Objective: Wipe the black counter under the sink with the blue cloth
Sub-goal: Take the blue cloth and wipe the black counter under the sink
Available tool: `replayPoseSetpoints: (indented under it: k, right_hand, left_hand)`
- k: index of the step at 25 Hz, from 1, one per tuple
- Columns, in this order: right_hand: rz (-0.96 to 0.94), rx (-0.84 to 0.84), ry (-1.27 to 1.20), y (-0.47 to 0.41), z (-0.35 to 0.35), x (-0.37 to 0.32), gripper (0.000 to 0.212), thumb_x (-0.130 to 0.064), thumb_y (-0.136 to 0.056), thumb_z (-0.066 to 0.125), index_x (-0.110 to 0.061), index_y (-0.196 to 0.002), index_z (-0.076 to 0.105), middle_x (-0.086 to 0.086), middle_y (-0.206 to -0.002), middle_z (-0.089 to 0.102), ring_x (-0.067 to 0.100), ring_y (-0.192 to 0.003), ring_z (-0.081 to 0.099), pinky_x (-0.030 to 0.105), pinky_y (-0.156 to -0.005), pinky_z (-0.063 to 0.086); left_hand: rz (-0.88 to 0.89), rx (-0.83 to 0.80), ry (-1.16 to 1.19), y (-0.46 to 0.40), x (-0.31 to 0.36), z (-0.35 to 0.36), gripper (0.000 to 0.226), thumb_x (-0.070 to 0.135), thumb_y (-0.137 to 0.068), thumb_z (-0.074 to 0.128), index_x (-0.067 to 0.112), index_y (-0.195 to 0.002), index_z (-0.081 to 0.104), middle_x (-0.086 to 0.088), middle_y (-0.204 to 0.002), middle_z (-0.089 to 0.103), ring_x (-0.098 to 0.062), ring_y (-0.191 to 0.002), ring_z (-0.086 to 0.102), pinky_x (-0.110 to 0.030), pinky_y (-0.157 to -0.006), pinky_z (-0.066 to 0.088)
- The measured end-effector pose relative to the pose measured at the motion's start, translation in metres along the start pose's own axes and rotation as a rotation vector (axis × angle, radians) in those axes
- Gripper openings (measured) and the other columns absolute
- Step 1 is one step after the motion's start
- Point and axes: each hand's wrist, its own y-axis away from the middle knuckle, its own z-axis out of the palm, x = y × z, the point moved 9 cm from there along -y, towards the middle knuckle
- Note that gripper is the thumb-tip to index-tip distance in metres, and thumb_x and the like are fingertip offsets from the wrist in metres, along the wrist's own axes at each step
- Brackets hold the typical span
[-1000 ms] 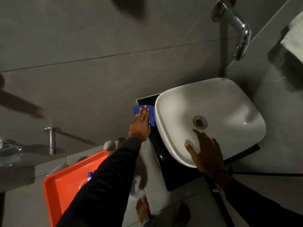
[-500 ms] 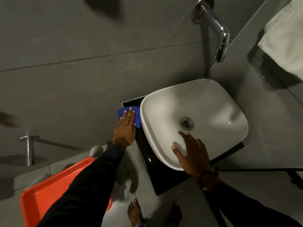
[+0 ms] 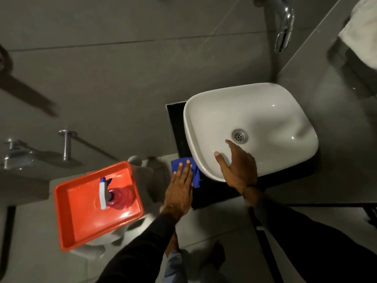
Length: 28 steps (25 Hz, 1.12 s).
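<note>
Two hands are working: the left hand point(image 3: 180, 193) is pressing flat, fingers together, on the cloth point(image 3: 186, 170) at the counter's point(image 3: 177, 127) near-left corner; the right hand point(image 3: 237, 166), fingers spread and holding nothing, is bracing on the sink point(image 3: 265, 111). Wiping looks underway, with the front strip seemingly left.

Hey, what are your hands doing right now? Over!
Left hand flat on blue cloth, on black counter. Right hand braced in sink. Nothing blocking.
</note>
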Motion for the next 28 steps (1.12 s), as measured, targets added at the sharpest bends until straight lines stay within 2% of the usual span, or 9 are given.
replayPoseSetpoints:
  k: [5,9,13,15,17,20,22,25,28]
  right_hand:
    - [-0.027,0.005,-0.055,0.005,0.001,0.002,0.068,-0.068,-0.093,0.038,-0.025,-0.145,0.046,0.003,-0.140,0.065,0.027,-0.127,0.061,0.048,-0.109,0.047]
    - [-0.044,0.006,-0.209,0.011,-0.007,0.001,0.054,-0.057,-0.096,0.051,-0.023,-0.138,0.053,0.003,-0.132,0.068,0.027,-0.123,0.063,0.045,-0.105,0.049]
    - [-0.173,0.321,-0.357,0.038,-0.056,0.013,0.020,-0.040,-0.091,0.063,-0.020,-0.096,0.064,-0.004,-0.089,0.069,0.015,-0.085,0.062,0.039,-0.080,0.052]
    - [-0.234,0.442,-0.379,0.068,-0.071,0.024,0.021,-0.034,-0.091,0.065,-0.020,-0.077,0.055,-0.006,-0.071,0.056,0.013,-0.070,0.049,0.037,-0.069,0.046]
    - [-0.256,0.426,-0.392,0.106,-0.054,0.024,0.025,-0.027,-0.090,0.067,-0.017,-0.071,0.054,-0.005,-0.067,0.051,0.016,-0.067,0.047,0.038,-0.066,0.045]
    - [-0.273,0.265,-0.303,0.151,0.011,-0.003,0.011,-0.019,-0.087,0.071,-0.011,-0.094,0.074,0.003,-0.091,0.071,0.023,-0.087,0.066,0.040,-0.077,0.057]
    - [-0.276,0.137,-0.222,0.156,0.056,-0.028,0.036,-0.013,-0.085,0.073,-0.002,-0.119,0.073,0.015,-0.120,0.073,0.032,-0.115,0.070,0.043,-0.095,0.060]
    - [-0.263,-0.124,-0.021,0.153,0.112,-0.049,0.062,-0.015,-0.092,0.060,0.003,-0.150,0.045,0.022,-0.157,0.044,0.036,-0.151,0.037,0.047,-0.123,0.034]
    - [-0.275,-0.260,0.092,0.163,0.139,-0.046,0.078,-0.016,-0.090,0.048,-0.002,-0.161,0.019,0.017,-0.171,0.011,0.033,-0.160,0.006,0.046,-0.129,0.013]
  left_hand:
    - [-0.036,-0.049,-0.017,0.062,0.047,0.036,0.078,0.017,-0.097,0.034,0.022,-0.160,-0.012,-0.003,-0.171,-0.014,-0.027,-0.157,-0.017,-0.048,-0.130,0.001]
    - [-0.025,-0.046,-0.095,0.070,0.061,0.034,0.079,0.011,-0.098,0.035,0.023,-0.159,-0.015,-0.002,-0.170,-0.015,-0.028,-0.157,-0.017,-0.048,-0.131,0.001]
    - [0.048,-0.067,-0.113,0.073,0.061,0.023,0.076,0.015,-0.098,0.033,0.020,-0.156,-0.016,-0.001,-0.168,-0.017,-0.026,-0.158,-0.014,-0.042,-0.129,-0.007]
    - [0.093,-0.056,-0.094,0.081,0.058,0.010,0.077,0.015,-0.093,0.031,0.017,-0.160,-0.007,-0.002,-0.169,-0.014,-0.025,-0.159,-0.011,-0.042,-0.131,-0.002]
    - [0.099,-0.035,-0.058,0.088,0.040,-0.011,0.083,0.015,-0.085,0.034,0.011,-0.161,0.000,-0.005,-0.170,-0.010,-0.028,-0.159,-0.007,-0.041,-0.131,-0.001]
    - [0.091,0.026,-0.032,0.073,0.008,-0.060,0.076,0.010,-0.094,0.042,0.006,-0.160,0.005,-0.010,-0.169,-0.005,-0.033,-0.159,-0.002,-0.043,-0.131,0.001]
    - [0.132,0.087,-0.027,0.047,0.007,-0.098,0.067,0.011,-0.101,0.040,0.006,-0.160,0.008,-0.011,-0.170,-0.001,-0.033,-0.158,-0.001,-0.045,-0.130,0.006]
    - [0.249,0.124,-0.068,0.008,0.025,-0.135,0.063,0.025,-0.106,0.032,0.010,-0.162,0.007,-0.006,-0.171,0.002,-0.027,-0.159,-0.002,-0.039,-0.130,0.003]
    - [0.329,0.104,-0.120,-0.012,0.043,-0.144,0.064,0.038,-0.106,0.025,0.014,-0.162,0.004,-0.003,-0.172,-0.001,-0.022,-0.159,-0.005,-0.038,-0.130,0.001]
